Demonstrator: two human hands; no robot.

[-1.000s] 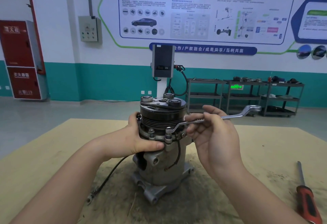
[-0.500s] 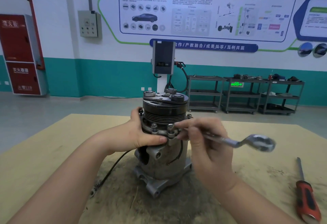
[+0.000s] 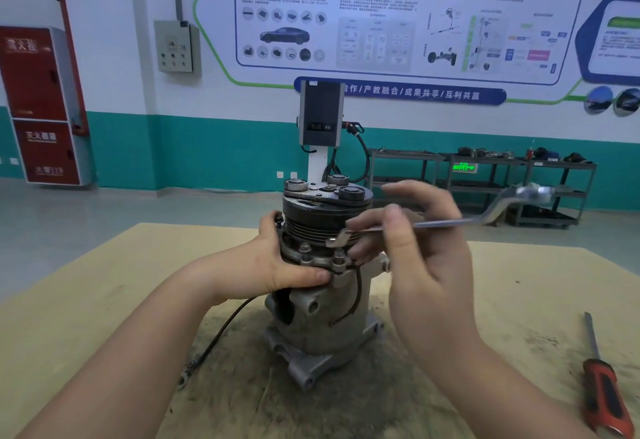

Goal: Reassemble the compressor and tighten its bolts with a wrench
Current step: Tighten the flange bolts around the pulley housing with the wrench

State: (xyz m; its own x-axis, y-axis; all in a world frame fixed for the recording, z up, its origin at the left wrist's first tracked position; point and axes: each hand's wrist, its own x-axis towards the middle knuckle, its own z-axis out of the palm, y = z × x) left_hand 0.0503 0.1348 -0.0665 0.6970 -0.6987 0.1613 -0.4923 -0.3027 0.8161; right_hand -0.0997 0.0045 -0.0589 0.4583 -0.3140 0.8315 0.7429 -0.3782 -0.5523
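Note:
A grey metal compressor (image 3: 322,320) stands upright on the wooden table (image 3: 536,300), its black ribbed pulley on top. My left hand (image 3: 280,265) grips the flange on the left side, thumb pressed along the front just under the rim. My right hand (image 3: 415,248) pinches the shank of a silver offset ring wrench (image 3: 450,222). The wrench's near end (image 3: 337,239) hangs just above a flange bolt (image 3: 338,260), not seated on it. Its far ring end (image 3: 531,192) points up and to the right. A second bolt (image 3: 305,251) stands to the left on the flange.
A screwdriver (image 3: 604,383) with a red and black handle lies at the table's right edge. A black cable (image 3: 221,331) trails from the compressor toward the front left. Behind stand a charging post (image 3: 321,116) and metal shelving carts (image 3: 519,182).
The wrench swung down and right on the bolt, then my right hand lifted it off and swung it back up; its near end now hovers above the bolt. My left hand stayed put.

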